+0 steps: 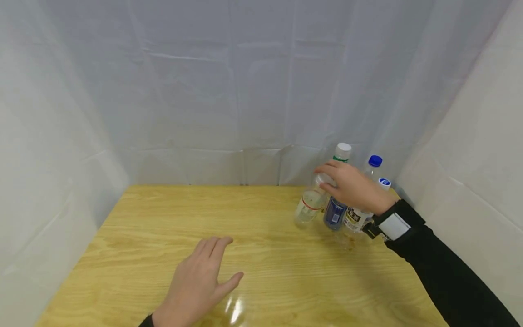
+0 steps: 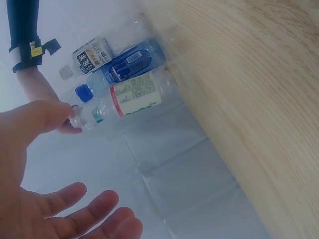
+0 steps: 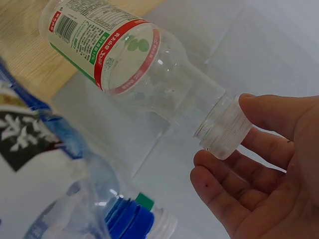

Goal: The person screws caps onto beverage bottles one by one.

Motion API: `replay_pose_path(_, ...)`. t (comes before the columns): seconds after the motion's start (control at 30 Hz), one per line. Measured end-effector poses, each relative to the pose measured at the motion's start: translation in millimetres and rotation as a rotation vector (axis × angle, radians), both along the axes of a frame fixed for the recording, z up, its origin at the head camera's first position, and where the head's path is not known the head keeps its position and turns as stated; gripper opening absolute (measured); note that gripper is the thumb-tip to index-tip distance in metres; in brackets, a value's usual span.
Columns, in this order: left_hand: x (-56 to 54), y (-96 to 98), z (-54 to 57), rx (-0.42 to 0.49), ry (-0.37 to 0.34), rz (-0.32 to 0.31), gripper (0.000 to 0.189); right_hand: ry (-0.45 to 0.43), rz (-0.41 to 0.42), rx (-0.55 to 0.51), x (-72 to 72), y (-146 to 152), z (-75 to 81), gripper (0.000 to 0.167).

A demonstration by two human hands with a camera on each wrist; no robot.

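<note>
At the table's back right, my right hand (image 1: 353,184) grips the translucent cap of a clear plastic bottle (image 1: 306,210), thumb on one side and fingers on the other. The bottle stands upright, with a red-banded label (image 3: 107,42). Close beside it are a bottle with a white cap (image 1: 344,148) and green ring, one with a blue cap (image 1: 375,161), and one with a white and black label (image 1: 354,219). My forearm and hand partly hide them. Above the front of the table, my left hand (image 1: 200,272) holds nothing, its fingers loosely spread and thumb apart.
The wooden table (image 1: 163,222) runs toward me from the bottles. A pale hanging sheet (image 1: 229,113) stands right behind its back edge. More sheeting closes in the left (image 1: 49,159) and right sides (image 1: 461,181), the latter near the bottles.
</note>
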State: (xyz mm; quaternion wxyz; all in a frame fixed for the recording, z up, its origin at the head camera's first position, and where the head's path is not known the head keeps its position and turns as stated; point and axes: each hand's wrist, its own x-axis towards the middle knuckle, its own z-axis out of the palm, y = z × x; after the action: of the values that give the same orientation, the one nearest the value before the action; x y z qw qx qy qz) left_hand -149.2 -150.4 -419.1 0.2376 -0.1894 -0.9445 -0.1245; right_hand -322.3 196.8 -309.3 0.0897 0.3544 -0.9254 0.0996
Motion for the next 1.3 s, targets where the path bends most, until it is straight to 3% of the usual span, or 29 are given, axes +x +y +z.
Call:
replay_pose_path(0.37,3.5,2.2,-1.2,-0.002,-0.005,0.01,0.062,-0.013,0.012,0.074,-19.5,4.6,-5.3,0.035)
replay_pose_path(0.93,4.3,2.7,-3.3,-0.009,-0.052,0.037,0.059,-0.065,-0.067,0.166,-34.4,5.6,-4.9,0.037)
replay_pose_path(1.3,0.3,2.0,-8.5,0.007,-0.051,0.048,0.058,-0.031,-0.07,0.198,-34.1,2.9,-4.8,0.038)
